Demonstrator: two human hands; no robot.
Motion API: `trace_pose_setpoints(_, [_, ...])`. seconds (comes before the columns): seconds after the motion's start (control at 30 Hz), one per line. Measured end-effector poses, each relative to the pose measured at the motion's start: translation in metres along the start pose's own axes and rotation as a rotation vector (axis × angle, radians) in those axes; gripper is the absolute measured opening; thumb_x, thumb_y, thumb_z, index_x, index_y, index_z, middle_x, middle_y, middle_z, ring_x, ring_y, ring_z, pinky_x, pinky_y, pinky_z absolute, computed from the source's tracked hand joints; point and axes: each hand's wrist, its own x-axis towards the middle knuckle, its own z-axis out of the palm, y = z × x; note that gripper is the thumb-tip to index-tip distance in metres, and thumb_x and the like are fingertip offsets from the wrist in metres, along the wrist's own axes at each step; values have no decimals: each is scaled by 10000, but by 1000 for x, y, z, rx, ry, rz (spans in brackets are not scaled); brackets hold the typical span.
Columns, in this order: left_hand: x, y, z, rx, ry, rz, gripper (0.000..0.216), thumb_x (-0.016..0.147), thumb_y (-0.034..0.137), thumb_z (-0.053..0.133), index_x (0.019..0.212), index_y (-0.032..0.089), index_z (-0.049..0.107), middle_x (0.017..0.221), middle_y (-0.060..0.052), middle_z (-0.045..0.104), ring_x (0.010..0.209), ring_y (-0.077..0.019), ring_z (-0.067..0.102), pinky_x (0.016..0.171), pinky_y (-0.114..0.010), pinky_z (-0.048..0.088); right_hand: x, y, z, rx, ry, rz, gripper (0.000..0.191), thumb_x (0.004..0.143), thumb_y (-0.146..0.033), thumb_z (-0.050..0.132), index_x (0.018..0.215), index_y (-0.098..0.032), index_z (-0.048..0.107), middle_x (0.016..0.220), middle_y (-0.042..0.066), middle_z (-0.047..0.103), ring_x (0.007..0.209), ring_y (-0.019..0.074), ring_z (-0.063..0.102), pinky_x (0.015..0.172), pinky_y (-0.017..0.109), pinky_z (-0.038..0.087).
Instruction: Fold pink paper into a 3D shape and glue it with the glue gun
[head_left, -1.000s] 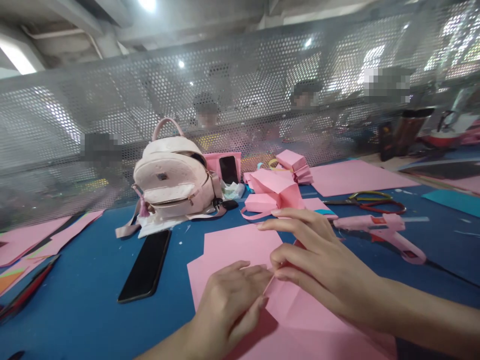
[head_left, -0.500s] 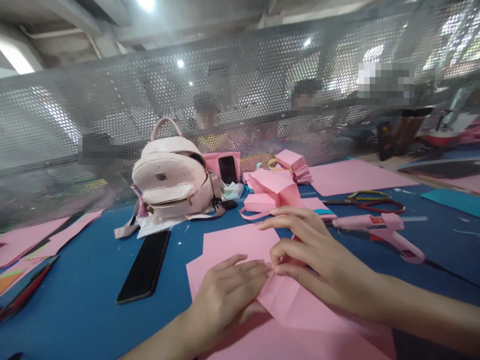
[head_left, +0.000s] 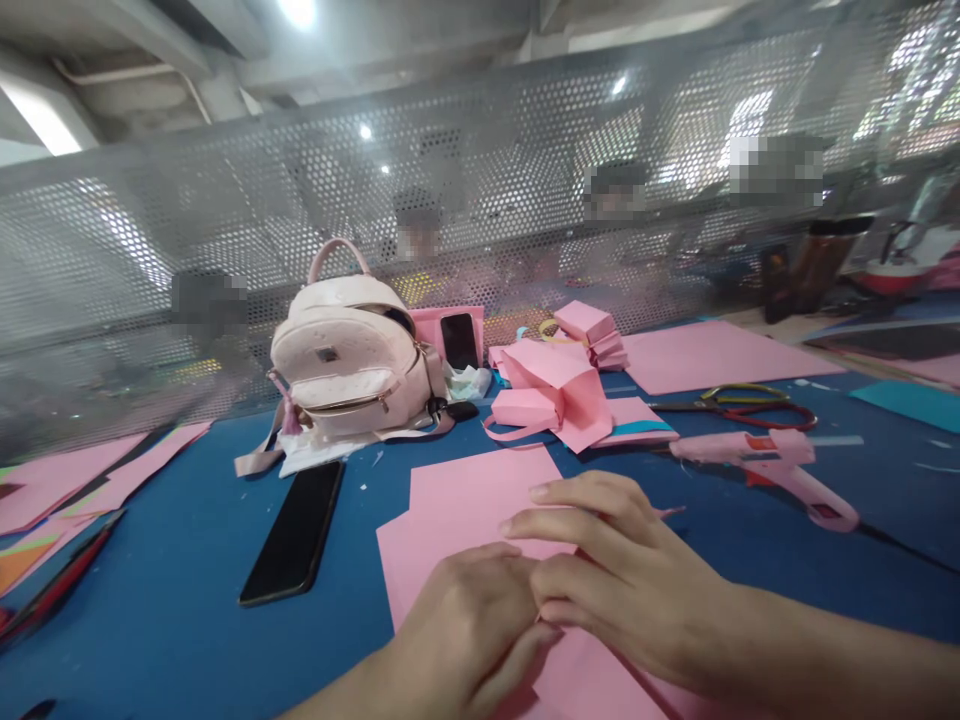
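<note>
Folded pink paper point(head_left: 592, 675) lies under and between my two hands, with more pink sheets point(head_left: 480, 490) beneath on the table. My left hand point(head_left: 469, 615) is closed on the folded paper, its thumb stretched along the near side. Touching it, my right hand point(head_left: 622, 570) pinches the paper between thumb and index finger while its other fingers curve forward. The hands cover the pinched spot. Beyond them stand folded pink paper pieces point(head_left: 551, 380). To the right lies a pink glue gun point(head_left: 784, 465).
Scissors point(head_left: 739, 405) lie behind the glue gun. A black phone point(head_left: 292, 535) rests left of my hands, near a pale pink backpack point(head_left: 345, 355). Red-handled pliers or scissors point(head_left: 64, 580) sit at far left. A perforated metal screen point(head_left: 495, 130) closes the back, people behind it.
Both hands have come lower and nearer to me, drawing the folded paper with them. My right hand has tilted down over the paper, and the fingers are closer together.
</note>
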Motion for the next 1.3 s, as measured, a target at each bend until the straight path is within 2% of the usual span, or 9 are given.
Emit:
trace_pose_setpoints(0.23, [-9,-26,-8,-371,79,-403,249,991,294,526,1060,205,748,1023,-82,743,962,-232,661,917,-322,478,2,17,-14,1,91,80,286,971,-45,416,1043,-229,624,1202,62,635,1260,202,453,1086,359,338])
trace_pose_setpoints(0.4, [-16,-51,-12,-444,239,-606,338,953,373,585,750,150,738,633,-16,624,589,-145,504,573,-232,374,1,23,-10,32,150,103,316,929,-3,432,1047,-238,608,1138,54,649,1179,213,508,1019,388,397])
trace_pose_setpoints(0.63, [-22,-66,-10,-536,353,-716,509,883,486,662,531,143,531,556,37,381,563,-90,307,544,-225,229,-8,28,-6,17,140,-87,250,947,-65,434,1002,-210,630,944,19,721,936,173,600,853,327,420])
trace_pose_setpoints(0.73, [-23,-66,-4,-623,356,-753,495,874,523,662,574,143,555,569,35,396,554,-88,312,546,-220,252,-13,32,2,-56,37,-171,242,989,-106,421,973,-201,643,858,15,731,812,157,618,740,298,423])
trace_pose_setpoints(0.83, [-21,-63,-2,-707,323,-782,471,860,534,677,627,129,623,578,18,464,545,-92,364,555,-223,305,-18,36,9,-56,-98,-96,265,990,-124,403,1026,-200,655,826,22,731,748,162,625,696,298,434])
trace_pose_setpoints(0.97, [-18,-63,-7,-738,321,-798,399,761,463,807,648,97,697,604,-12,563,582,-101,444,578,-210,332,-16,46,5,-83,-34,-52,242,959,-102,441,1079,-198,628,873,33,727,787,177,636,723,302,451])
trace_pose_setpoints(1.1, [-21,-70,-10,-768,452,-801,373,749,419,834,618,111,670,573,27,531,553,-71,415,546,-177,309,-7,63,-2,22,231,247,100,918,-129,483,928,-222,518,863,29,590,823,195,572,773,331,467])
trace_pose_setpoints(1.17, [-23,-73,-10,-801,541,-805,381,786,418,809,613,126,636,557,50,494,528,-59,398,534,-166,318,-7,73,1,112,336,432,84,912,-206,536,983,-228,495,958,43,553,898,205,563,831,358,486])
trace_pose_setpoints(1.3, [-25,-75,-6,-893,663,-803,311,801,425,801,760,141,681,694,13,616,642,-100,561,680,-216,473,-19,87,23,426,190,763,362,874,-408,628,1156,-221,498,1140,97,592,1042,243,605,883,405,526])
